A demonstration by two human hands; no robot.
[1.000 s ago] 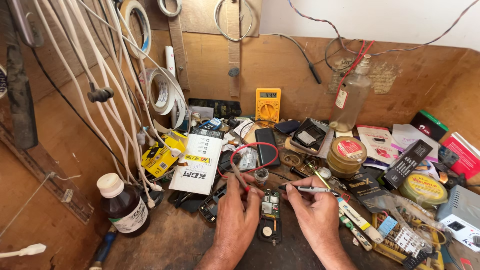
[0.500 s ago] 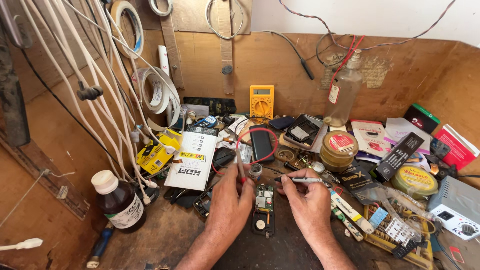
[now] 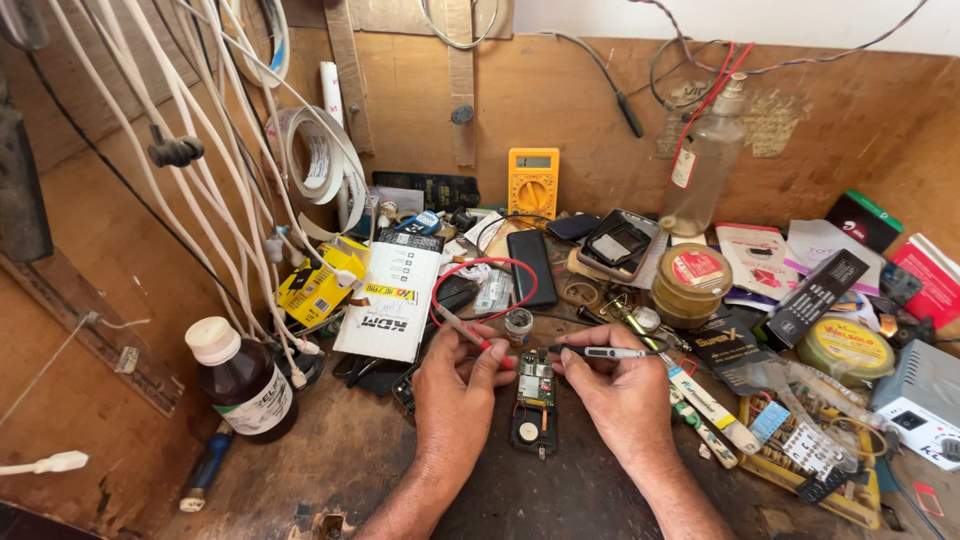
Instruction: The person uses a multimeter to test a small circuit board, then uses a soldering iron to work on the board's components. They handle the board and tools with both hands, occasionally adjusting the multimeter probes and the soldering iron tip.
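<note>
My left hand (image 3: 455, 392) and my right hand (image 3: 622, 395) rest on the dark wooden table (image 3: 330, 470), one on either side of a small opened phone board (image 3: 534, 400) that lies flat between them. My left grip is pressed together around a red probe (image 3: 462, 327), its tip angled down toward the top of the board. My right grip pinches a black probe (image 3: 600, 352), held almost level, its point aimed left at the board's upper edge.

To my left stands a brown bottle with a white cap (image 3: 240, 378), and a blue-handled tool (image 3: 205, 470) lies near it. Just beyond my left hand is a white printed box (image 3: 390, 295), with a black phone (image 3: 533, 267) beside it inside a loop of red lead. To the right sit a round tin (image 3: 690, 283) and a white pen-shaped tool (image 3: 712, 408). Farther back, a yellow multimeter (image 3: 533, 183) leans against the wooden wall, a clear bottle (image 3: 700, 170) to its right and white cables (image 3: 200, 150) hanging on the left.
</note>
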